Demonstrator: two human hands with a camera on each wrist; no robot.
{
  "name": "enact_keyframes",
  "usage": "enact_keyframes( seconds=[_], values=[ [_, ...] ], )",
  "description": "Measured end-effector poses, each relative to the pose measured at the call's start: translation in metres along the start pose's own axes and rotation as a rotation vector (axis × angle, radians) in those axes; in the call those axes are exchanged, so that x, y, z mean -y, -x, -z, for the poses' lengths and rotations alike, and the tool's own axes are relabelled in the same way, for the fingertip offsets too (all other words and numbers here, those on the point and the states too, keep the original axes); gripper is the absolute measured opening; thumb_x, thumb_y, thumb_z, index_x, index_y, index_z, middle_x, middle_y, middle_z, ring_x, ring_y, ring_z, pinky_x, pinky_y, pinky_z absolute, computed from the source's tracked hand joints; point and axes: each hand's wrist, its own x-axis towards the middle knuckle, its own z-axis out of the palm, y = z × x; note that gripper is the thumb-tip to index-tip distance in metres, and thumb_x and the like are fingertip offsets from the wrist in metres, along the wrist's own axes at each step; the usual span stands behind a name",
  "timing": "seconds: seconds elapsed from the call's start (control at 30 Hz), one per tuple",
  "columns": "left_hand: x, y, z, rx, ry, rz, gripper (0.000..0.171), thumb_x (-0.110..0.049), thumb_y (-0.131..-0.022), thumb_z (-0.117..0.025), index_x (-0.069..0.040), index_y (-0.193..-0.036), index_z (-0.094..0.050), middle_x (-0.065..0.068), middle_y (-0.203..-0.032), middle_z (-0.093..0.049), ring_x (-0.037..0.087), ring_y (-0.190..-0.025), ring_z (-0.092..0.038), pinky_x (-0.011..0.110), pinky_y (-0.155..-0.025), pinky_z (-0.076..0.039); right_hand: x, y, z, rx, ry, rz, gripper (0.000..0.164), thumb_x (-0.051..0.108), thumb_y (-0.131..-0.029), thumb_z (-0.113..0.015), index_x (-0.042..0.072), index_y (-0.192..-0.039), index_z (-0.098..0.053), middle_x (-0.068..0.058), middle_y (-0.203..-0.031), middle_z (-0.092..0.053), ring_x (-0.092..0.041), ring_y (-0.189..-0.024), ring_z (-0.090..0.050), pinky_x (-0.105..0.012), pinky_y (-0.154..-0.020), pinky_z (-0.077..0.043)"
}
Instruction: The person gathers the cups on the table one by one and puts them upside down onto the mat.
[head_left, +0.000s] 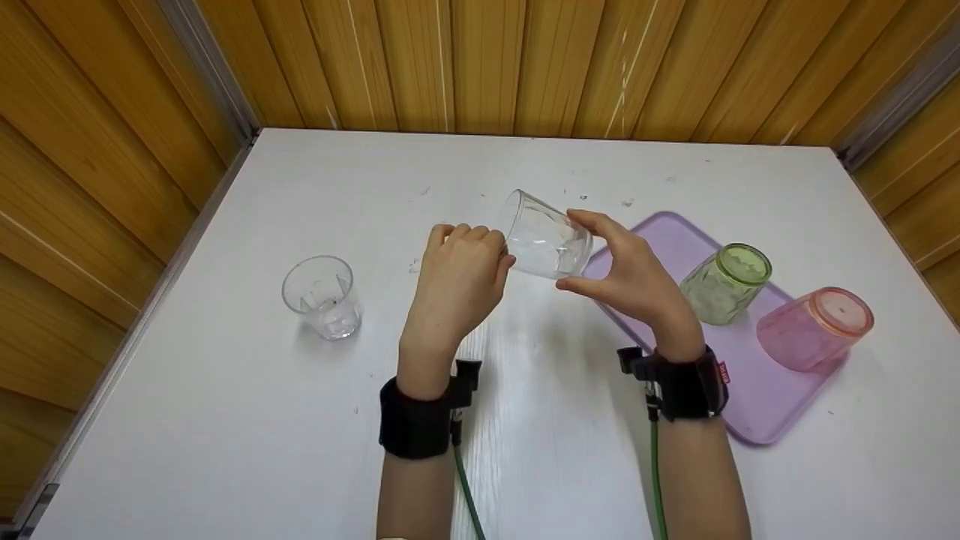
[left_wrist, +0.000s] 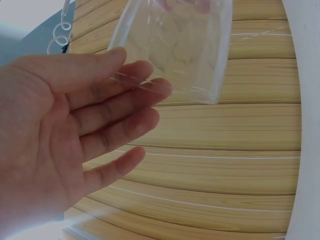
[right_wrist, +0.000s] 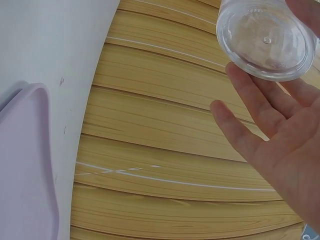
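A clear drinking glass [head_left: 546,238] is held tilted on its side above the table, its mouth toward my left hand. My right hand [head_left: 637,274] grips it near the base, thumb on the near side and fingers on the far side; the round base [right_wrist: 267,42] faces the right wrist view. With thumb and fingertips at the rim, my left hand [head_left: 461,285] pinches the mouth end. In the left wrist view, the rim crosses the bent fingers [left_wrist: 120,107], and the thumb overlaps the glass's edge.
Another clear glass [head_left: 322,296] stands upright on the white table [head_left: 225,420] at the left. A purple tray [head_left: 757,412] lies at the right, bearing an upside-down green glass [head_left: 724,285] and an upside-down pink glass [head_left: 810,334]. Wood-patterned walls [head_left: 480,67] border the table.
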Motion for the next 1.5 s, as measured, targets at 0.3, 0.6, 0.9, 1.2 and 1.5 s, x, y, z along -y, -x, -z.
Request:
enact_keyframes(
  seconds=[0.3,0.6,0.9,1.2,1.5],
  values=[
    [0.0009,0.0000,-0.0009,0.011,0.003,0.007,0.014,-0.020,-0.088,-0.059,-0.010,-0.081,-0.066,0.002,-0.076,-0.065,0.022,-0.078,-0.060,0.038,-0.086,-0.039,-0.0016,-0.0003,-0.0006,-0.002,-0.007,-0.004,0.076,0.017,-0.067,-0.081,0.005,-0.132,-0.043,-0.012,-0.130,-0.051,-0.021,-0.122,-0.045,-0.042,-0.102,-0.033],
    [0.0012,0.0000,-0.0013,0.026,0.009,0.017,0.015,-0.021,-0.087,-0.059,-0.010,-0.081,-0.065,0.002,-0.076,-0.064,0.022,-0.079,-0.060,0.038,-0.087,-0.038,-0.0021,-0.0003,-0.0006,-0.003,-0.013,0.001,0.076,0.018,-0.067,-0.080,0.005,-0.132,-0.044,-0.012,-0.130,-0.051,-0.021,-0.122,-0.045,-0.041,-0.102,-0.033],
    [-0.0013,-0.0007,-0.0027,0.046,-0.009,0.032,0.014,-0.020,-0.087,-0.059,-0.009,-0.081,-0.065,0.002,-0.076,-0.064,0.022,-0.082,-0.060,0.039,-0.089,-0.037,-0.0038,0.0006,0.0003,-0.005,-0.026,0.006,0.076,0.018,-0.067,-0.081,0.005,-0.132,-0.044,-0.013,-0.129,-0.052,-0.020,-0.121,-0.045,-0.041,-0.102,-0.033],
    [-0.0024,-0.0019,-0.0028,0.047,-0.020,0.029,0.015,-0.021,-0.087,-0.060,-0.008,-0.081,-0.065,0.002,-0.076,-0.064,0.022,-0.080,-0.059,0.038,-0.087,-0.038,-0.0045,0.0005,0.0007,-0.005,-0.028,-0.001,0.076,0.016,-0.066,-0.081,0.005,-0.132,-0.044,-0.009,-0.130,-0.051,-0.020,-0.122,-0.045,-0.041,-0.103,-0.032],
    [-0.0020,-0.0009,-0.0025,0.048,-0.027,0.032,0.014,-0.021,-0.087,-0.060,-0.009,-0.081,-0.065,0.002,-0.076,-0.064,0.022,-0.080,-0.059,0.039,-0.087,-0.038,-0.0035,0.0007,-0.0004,0.003,-0.030,-0.005,0.076,0.016,-0.067,-0.080,0.005,-0.132,-0.044,-0.012,-0.130,-0.051,-0.021,-0.122,-0.045,-0.041,-0.103,-0.032]
  ],
)
